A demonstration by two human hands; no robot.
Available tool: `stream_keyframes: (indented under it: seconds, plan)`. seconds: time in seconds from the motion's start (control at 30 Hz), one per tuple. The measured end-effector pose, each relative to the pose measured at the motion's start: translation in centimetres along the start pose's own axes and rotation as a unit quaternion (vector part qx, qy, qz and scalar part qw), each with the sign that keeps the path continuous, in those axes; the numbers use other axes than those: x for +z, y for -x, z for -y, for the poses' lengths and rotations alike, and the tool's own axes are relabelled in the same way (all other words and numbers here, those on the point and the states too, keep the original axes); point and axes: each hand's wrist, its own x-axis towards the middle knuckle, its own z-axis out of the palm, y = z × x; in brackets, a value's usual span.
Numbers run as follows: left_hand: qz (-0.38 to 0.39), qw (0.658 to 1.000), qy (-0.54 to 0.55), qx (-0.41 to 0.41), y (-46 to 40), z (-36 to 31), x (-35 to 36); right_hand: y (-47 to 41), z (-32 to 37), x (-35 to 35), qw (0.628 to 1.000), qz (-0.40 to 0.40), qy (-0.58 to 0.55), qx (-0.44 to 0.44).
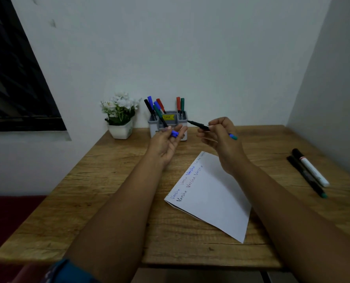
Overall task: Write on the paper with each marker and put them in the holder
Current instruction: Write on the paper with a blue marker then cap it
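Two spare markers [309, 172] lie right; fingers [204, 129] pinch marker [198, 125], left hand [166, 141] cap [175, 134].

white flower pot [120, 130] on table [108, 180], window [16, 78] left.

We see a wooden table [112, 180] with rough matt grain, a smooth matt paper sheet [217, 197], a grey plastic holder [170, 121], and glossy plastic markers [311, 172] lying near the wall

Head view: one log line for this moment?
left hand: holds blue cap | right hand: holds uncapped marker | paper: written
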Motion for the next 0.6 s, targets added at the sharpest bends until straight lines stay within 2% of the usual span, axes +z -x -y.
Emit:
stream_keyframes:
  seconds: [0.07,0.27,0.37,0.6]
  plan:
    - [0.005,1.0,-0.014,0.0,0.0,-0.1,0.0,0.1,-0.1,0.0,1.0,0.001,0.016,-0.016]
    - [0.048,0.984,-0.16,0.058,0.0,0.3,-0.2,0.1,0.3,0.0,0.999,-0.015,0.004,-0.034]
    - [0.031,0.972,-0.224,0.069,-0.2,-0.1,-0.3,0.1,0.7,0.0,0.999,-0.019,-0.019,-0.025]
    - [0.035,0.978,-0.203,0.022,-0.1,-0.6,-0.4,0.1,1.1,-0.6,0.999,-0.006,-0.039,-0.019]
